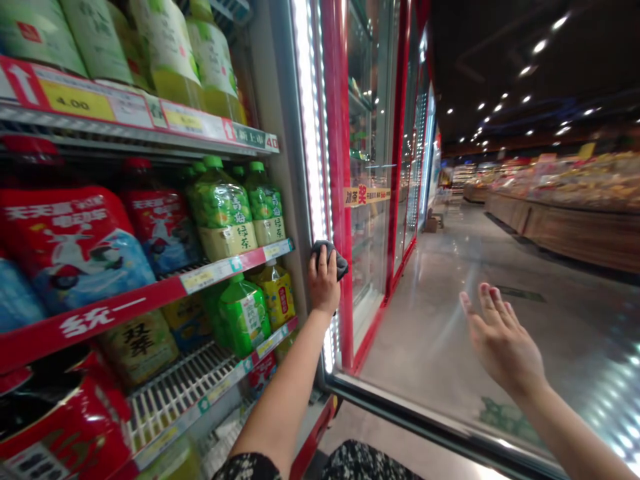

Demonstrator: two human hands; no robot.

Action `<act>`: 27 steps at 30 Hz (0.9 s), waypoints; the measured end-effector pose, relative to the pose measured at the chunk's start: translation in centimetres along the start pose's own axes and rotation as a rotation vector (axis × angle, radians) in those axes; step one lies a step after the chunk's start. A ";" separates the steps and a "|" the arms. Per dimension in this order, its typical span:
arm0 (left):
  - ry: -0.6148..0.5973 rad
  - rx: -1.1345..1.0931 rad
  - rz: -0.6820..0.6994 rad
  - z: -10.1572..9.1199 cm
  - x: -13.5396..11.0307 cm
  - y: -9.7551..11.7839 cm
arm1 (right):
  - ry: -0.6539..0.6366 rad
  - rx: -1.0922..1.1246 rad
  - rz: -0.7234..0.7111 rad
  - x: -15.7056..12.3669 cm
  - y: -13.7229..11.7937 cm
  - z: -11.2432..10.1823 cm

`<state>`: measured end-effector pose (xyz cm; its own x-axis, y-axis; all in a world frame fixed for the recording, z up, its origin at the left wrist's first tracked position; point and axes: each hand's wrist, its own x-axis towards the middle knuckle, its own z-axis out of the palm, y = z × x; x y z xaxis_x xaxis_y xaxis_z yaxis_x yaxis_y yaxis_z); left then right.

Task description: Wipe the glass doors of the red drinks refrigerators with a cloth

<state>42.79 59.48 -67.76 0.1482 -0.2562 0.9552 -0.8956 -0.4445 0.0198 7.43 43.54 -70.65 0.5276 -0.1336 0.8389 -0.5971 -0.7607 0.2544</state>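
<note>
My left hand presses a dark grey cloth against the lit inner edge of an open drinks fridge, fingers wrapped over the cloth. My right hand is stretched out flat with fingers apart, resting against or just before the glass of the open fridge door. It holds nothing. Green tea bottles stand on the shelf just left of my left hand.
Fridge shelves hold red, green and yellow bottles with price strips along their edges. A row of red-framed glass fridge doors runs down the aisle. Store displays show across the shiny floor at right.
</note>
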 end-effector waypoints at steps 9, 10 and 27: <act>-0.062 0.079 0.079 2.1 -9.4 -1.6 | -0.038 -0.004 -0.025 -0.1 0.7 0.0; -0.066 0.070 0.079 2.1 -8.4 -1.8 | -0.039 -0.003 -0.026 -0.2 0.8 0.1; -0.056 -0.120 -0.087 3.2 -16.1 1.0 | -0.027 0.017 -0.001 0.0 1.0 1.5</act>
<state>40.88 60.43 -84.11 0.2477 -0.2696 0.9306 -0.9215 -0.3620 0.1404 7.76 41.79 -71.09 0.5441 -0.1499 0.8255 -0.5867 -0.7714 0.2466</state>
